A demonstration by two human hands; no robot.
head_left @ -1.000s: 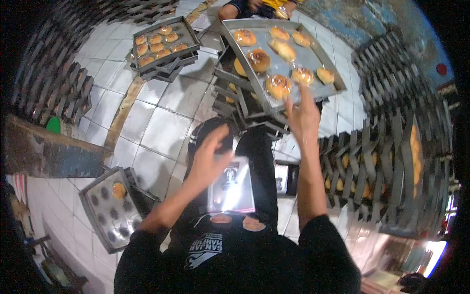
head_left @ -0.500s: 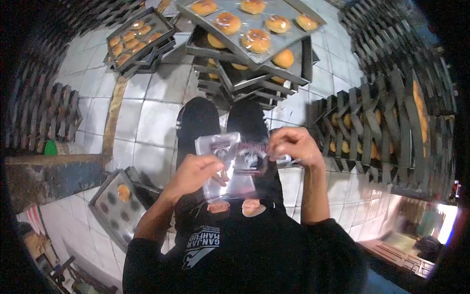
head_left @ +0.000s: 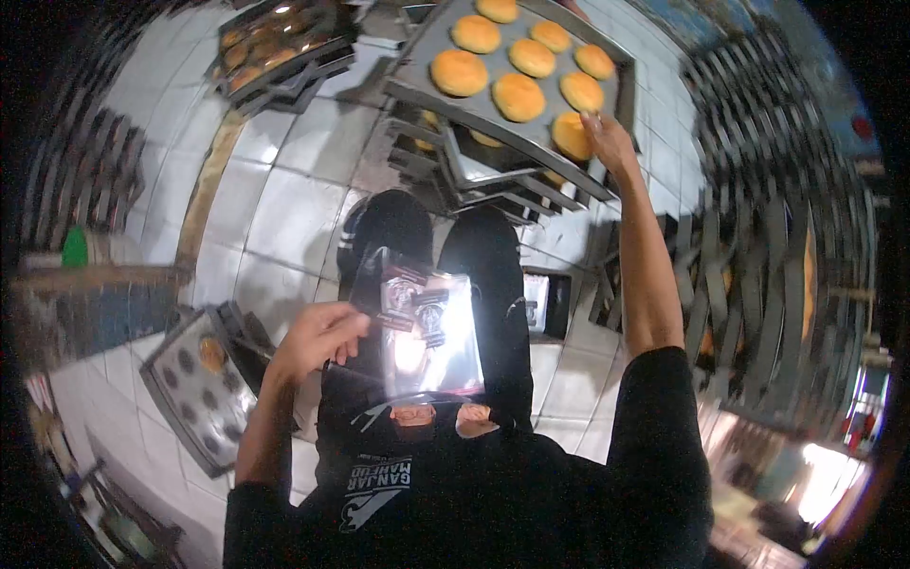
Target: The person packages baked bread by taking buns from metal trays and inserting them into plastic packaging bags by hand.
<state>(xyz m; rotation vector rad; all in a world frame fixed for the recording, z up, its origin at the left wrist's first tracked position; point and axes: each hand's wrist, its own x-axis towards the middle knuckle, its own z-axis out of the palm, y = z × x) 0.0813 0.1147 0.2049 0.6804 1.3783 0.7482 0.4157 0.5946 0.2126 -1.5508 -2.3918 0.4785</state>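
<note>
My right hand (head_left: 609,142) reaches out to a tray (head_left: 427,90) of round golden buns, its fingers closed on the bun (head_left: 573,137) at the near right corner. The buns on this tray look unwrapped. Clear printed plastic bags (head_left: 431,327) lie in a stack on my lap, shining in the light. Left of them, my left hand (head_left: 332,334) pinches the edge of a clear bag. More trays stand stacked crosswise beneath the bun tray.
A tray (head_left: 346,33) of glossy buns sits on others at the upper left. At the lower left is a dark tray (head_left: 194,431) with one bun (head_left: 211,354). Stacked trays (head_left: 749,303) line the right side. A green object (head_left: 75,247) is far left.
The tray of wrapped buns on the middle stack is out of view, and one with plain buns shows there. My right hand has gone from my lap to a bun; my left hand has shifted left.
</note>
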